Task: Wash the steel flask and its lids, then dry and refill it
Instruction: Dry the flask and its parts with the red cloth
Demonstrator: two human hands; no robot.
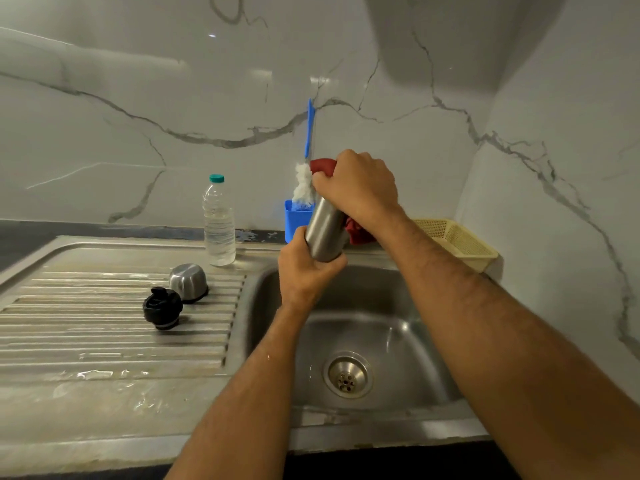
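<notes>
while both hands grip it, the shiny steel flask (325, 230) tilts, red cloth (358, 233) atop.

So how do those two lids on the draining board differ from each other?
The steel lid is shiny bare metal; the black lid is dark and dull. The steel lid is a smooth dome standing mouth down, while the black lid is knobbly, with a raised part on top and a narrower metal-edged base. The steel lid sits farther back, the black lid nearer the camera. Both stand apart from the flask on the ribbed draining board, close together.
</notes>
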